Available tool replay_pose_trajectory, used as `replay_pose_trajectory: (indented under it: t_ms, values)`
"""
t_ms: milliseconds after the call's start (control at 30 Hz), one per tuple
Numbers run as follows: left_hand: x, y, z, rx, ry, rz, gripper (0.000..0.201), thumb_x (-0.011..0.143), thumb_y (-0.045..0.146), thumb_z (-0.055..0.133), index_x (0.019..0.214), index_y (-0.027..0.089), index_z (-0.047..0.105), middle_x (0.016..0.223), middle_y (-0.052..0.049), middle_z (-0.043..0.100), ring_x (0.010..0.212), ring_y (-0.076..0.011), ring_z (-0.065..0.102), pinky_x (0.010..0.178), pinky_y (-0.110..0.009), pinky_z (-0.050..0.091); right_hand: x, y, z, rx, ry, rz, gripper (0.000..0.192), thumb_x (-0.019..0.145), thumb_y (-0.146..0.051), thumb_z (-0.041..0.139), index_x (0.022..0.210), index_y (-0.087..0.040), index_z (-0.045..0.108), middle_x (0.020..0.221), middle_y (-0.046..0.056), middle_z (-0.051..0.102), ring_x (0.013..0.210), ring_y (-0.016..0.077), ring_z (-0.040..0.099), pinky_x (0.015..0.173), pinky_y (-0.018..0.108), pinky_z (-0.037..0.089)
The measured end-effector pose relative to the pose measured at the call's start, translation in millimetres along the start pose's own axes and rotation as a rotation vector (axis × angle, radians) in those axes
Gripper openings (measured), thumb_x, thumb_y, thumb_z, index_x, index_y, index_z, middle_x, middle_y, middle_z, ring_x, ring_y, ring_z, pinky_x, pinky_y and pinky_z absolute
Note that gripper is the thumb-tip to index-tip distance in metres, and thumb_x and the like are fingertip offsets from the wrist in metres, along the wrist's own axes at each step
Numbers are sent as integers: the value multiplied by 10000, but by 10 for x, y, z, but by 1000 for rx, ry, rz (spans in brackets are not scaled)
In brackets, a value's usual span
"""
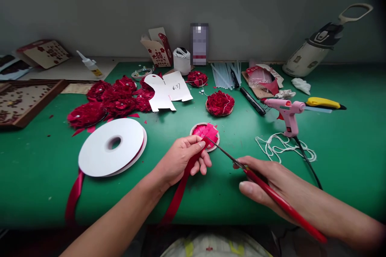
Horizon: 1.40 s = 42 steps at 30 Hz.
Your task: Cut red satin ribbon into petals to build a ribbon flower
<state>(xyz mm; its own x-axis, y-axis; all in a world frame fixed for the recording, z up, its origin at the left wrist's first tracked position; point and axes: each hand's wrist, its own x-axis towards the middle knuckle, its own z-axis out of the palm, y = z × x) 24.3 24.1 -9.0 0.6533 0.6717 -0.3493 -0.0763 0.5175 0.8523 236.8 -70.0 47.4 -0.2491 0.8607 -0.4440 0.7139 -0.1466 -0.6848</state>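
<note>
Smooth green counter (247, 209) backs onto a plain grey wall (105, 8). The left hand (188, 154) pinches flat red ribbon (180, 191) near a round, pink-filled ring (205, 130); the right hand (276, 172) grips slender red-handled scissors (261, 182), tip beside the ribbon. Farther out lie ruffled crimson rosettes (120, 102), a white disc-shaped spool (96, 150), a pink glue gun (288, 114).

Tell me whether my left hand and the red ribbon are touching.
Touching. The head view shows it plainly: the left hand pinches the red ribbon near its end, the thumb lying over it.
</note>
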Motion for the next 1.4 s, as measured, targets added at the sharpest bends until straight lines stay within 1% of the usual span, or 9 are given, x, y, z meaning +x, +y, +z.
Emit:
replay_pose_trajectory:
  t_ms: [200,467,700,900,967,1067,1200,1300,1400]
  values:
    - [15,10,-11,-13,0,-30,217,856,351,479,829,136,499,637,-62,643,427,-98,559,336,-150,298,216,-30,31,16,-49,-19,385,836,-577,429,838,-205,528,651,-23,469,547,110,373,468,208,304]
    - [34,10,-20,-28,5,-51,190,873,319,452,831,136,482,650,-81,655,435,-100,565,343,-143,311,256,4,52,6,-76,1,433,838,-600,398,963,-211,540,667,-27,477,555,107,352,464,208,277]
    - [41,9,-23,-19,25,-52,192,864,321,468,810,137,489,647,-77,659,426,-94,557,337,-146,308,307,107,122,-24,-6,-13,471,830,-587,418,978,-174,589,587,-29,452,522,104,339,466,212,266]
    - [7,27,-44,-9,38,-77,203,845,333,490,799,136,486,635,-82,660,417,-101,562,321,-146,281,389,162,127,-28,61,-41,444,831,-563,428,825,-161,617,546,-37,404,502,94,298,452,213,244]
    - [-11,41,-63,-13,45,-76,184,842,318,489,794,140,478,621,-78,654,413,-105,561,315,-145,267,382,142,91,-14,46,-37,445,825,-571,437,837,-162,614,547,-38,412,504,94,308,455,214,252]
    - [-34,64,-92,-33,52,-33,110,842,249,457,796,149,463,609,-65,642,415,-108,554,317,-144,261,301,55,2,77,-40,-16,448,821,-587,438,852,-167,591,590,-31,445,520,96,359,459,206,284]
    - [-56,86,-101,-57,50,58,64,838,153,409,836,139,471,674,-78,647,472,-108,562,374,-159,332,129,-90,-115,211,-132,26,383,861,-527,424,965,-180,548,679,-11,515,576,111,464,483,205,332]
    - [-68,92,-67,-67,26,91,121,871,196,413,943,130,483,758,-100,652,547,-120,588,443,-181,395,71,-148,-150,263,-61,4,331,877,-471,428,988,-179,538,683,1,543,598,120,499,485,209,352]
    - [-80,84,-8,-55,-50,113,291,886,274,430,1152,154,436,827,-115,646,626,-157,623,480,-207,436,154,-170,-133,284,112,-38,300,856,-434,476,1013,-186,536,667,-2,565,523,104,475,453,213,361]
